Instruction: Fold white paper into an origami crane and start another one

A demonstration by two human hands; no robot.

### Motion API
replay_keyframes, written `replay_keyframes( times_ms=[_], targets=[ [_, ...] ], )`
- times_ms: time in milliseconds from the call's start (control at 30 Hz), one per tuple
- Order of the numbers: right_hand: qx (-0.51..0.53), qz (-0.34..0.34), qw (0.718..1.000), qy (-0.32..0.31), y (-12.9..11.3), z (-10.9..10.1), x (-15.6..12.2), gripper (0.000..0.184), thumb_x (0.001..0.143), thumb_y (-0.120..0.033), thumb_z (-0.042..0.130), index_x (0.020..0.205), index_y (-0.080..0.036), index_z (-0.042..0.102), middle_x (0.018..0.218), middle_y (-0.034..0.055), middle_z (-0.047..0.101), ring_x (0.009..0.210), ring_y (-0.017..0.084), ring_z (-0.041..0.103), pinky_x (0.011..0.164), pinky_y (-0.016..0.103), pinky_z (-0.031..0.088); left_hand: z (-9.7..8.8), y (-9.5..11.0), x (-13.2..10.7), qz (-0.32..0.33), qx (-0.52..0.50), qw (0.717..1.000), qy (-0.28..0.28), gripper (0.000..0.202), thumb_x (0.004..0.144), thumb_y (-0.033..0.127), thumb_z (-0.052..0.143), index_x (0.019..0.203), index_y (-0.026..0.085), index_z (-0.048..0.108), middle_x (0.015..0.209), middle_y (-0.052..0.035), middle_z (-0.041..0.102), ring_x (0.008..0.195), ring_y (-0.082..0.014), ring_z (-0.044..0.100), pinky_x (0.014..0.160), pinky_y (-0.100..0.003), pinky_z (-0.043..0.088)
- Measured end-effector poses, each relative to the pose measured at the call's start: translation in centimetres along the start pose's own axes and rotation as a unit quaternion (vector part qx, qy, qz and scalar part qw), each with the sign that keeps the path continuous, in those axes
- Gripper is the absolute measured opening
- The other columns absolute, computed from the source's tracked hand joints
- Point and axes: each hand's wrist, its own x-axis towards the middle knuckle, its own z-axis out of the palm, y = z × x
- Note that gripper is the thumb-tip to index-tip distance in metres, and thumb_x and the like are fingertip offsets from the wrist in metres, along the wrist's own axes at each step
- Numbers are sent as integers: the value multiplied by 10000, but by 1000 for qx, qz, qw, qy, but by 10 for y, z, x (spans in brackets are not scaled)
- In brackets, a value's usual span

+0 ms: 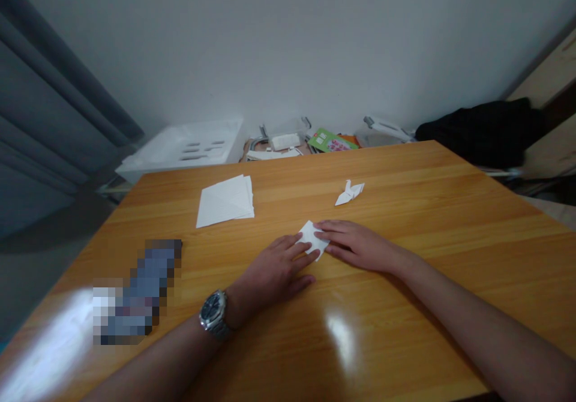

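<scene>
A small folded piece of white paper (309,234) lies on the wooden table (405,282). My left hand (274,273), with a wristwatch on its wrist, lies flat with fingers stretched out, fingertips pressing the paper's near edge. My right hand (355,245) also lies flat, its fingers extended over the paper's right side. Both hands press the paper down on the tabletop.
A stack of white paper sheets (225,200) lies at the back left of the table. A finished folded paper figure (349,192) sits behind my hands. A blurred object (135,294) rests at the left. Beyond the table are a white bin (184,147), books and dark cloth (486,129).
</scene>
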Motion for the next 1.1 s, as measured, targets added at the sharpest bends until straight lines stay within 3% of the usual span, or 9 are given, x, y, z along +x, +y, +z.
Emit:
replay_keyframes(
  times_ms=[267,433,667,1100],
  targets=[
    [19,-7,999,26,2,1,0,347,990,-282,563,1324,-229,645,1398,98,617,1294,233,576,1117,431,454,1,0,1,-36,29,998,53,298,952,400,586,1150,187,656,1400,-141,570,1329,-316,513,1135,-509,407],
    [31,-7,999,41,-2,0,1,335,981,-281,583,1307,-266,659,1340,80,663,1229,234,626,1070,425,498,3,-3,1,-65,34,994,85,361,951,332,599,1274,171,602,1335,-126,635,1231,-281,596,1097,-479,457],
    [27,-16,998,54,-5,2,2,333,964,-263,612,1292,-243,664,1309,99,677,1195,239,642,1033,413,519,11,-11,0,-80,35,990,109,298,979,314,569,1232,175,643,1293,-108,664,1154,-259,636,1023,-440,522],
    [20,-5,998,60,-3,5,4,303,963,-263,612,1258,-237,681,1304,103,675,1169,239,647,1006,409,527,10,-14,1,-56,13,991,121,246,1000,287,537,1167,181,683,1208,-83,707,1055,-229,679,953,-399,567]
  ],
)
